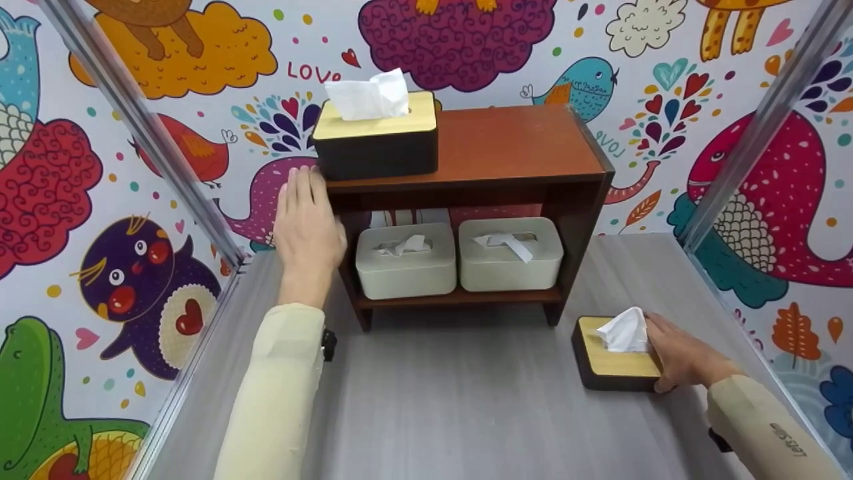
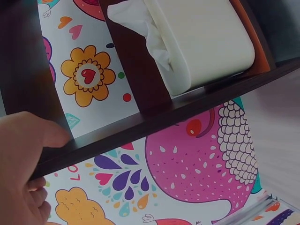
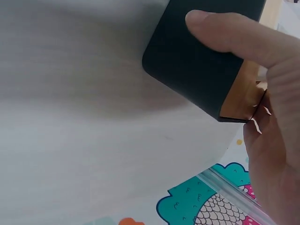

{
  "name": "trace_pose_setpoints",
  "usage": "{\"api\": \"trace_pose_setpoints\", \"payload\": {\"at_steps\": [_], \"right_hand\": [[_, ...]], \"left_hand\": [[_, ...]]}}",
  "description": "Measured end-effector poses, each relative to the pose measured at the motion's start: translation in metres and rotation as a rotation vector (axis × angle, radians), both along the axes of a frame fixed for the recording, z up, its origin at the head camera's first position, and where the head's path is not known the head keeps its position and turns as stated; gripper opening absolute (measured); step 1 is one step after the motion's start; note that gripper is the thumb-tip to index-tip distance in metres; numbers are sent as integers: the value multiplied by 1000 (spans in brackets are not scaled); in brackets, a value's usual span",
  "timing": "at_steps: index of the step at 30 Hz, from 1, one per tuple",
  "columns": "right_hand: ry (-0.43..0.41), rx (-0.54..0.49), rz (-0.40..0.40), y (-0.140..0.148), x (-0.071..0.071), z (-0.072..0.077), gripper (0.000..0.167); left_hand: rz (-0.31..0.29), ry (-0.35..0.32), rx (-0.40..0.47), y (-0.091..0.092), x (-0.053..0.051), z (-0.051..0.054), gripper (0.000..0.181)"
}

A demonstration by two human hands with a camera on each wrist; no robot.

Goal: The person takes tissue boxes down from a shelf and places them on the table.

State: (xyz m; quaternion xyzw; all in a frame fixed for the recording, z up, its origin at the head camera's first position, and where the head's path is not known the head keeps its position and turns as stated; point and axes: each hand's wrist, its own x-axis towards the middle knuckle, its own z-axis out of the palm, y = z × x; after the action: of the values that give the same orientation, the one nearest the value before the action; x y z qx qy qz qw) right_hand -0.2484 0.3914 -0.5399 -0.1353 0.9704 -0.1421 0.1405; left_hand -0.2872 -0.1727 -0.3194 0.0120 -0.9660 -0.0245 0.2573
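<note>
My left hand [image 1: 308,223] holds the left upright of a brown wooden shelf [image 1: 520,143]. In the left wrist view the thumb lies on the panel's front edge, with the other fingers around its outer side. On the shelf's top left, just beside those fingertips, stands a black tissue box [image 1: 376,155] with a light wood lid and a tissue sticking out. At the right, my right hand [image 1: 683,350] grips a similar black tissue box [image 1: 616,381] on the grey surface. Its thumb presses the near dark side [image 3: 211,56]; the other fingers reach over the far edge.
Two cream tissue boxes, a left one [image 1: 406,277] and a right one [image 1: 510,273], sit side by side on the lower shelf board. Cartoon-printed walls surround the grey surface [image 1: 440,400], with metal posts [image 1: 753,133] at the corners.
</note>
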Motion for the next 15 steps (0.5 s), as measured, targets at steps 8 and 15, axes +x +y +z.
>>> {"api": "trace_pose_setpoints", "payload": {"at_steps": [8,15], "right_hand": [[21,62,0,8,1,1,113],[4,66,7,9,0,5,109]], "left_hand": [[9,-15,3,0,0,2,71],[8,-15,-5,0,-1,1,71]]}}
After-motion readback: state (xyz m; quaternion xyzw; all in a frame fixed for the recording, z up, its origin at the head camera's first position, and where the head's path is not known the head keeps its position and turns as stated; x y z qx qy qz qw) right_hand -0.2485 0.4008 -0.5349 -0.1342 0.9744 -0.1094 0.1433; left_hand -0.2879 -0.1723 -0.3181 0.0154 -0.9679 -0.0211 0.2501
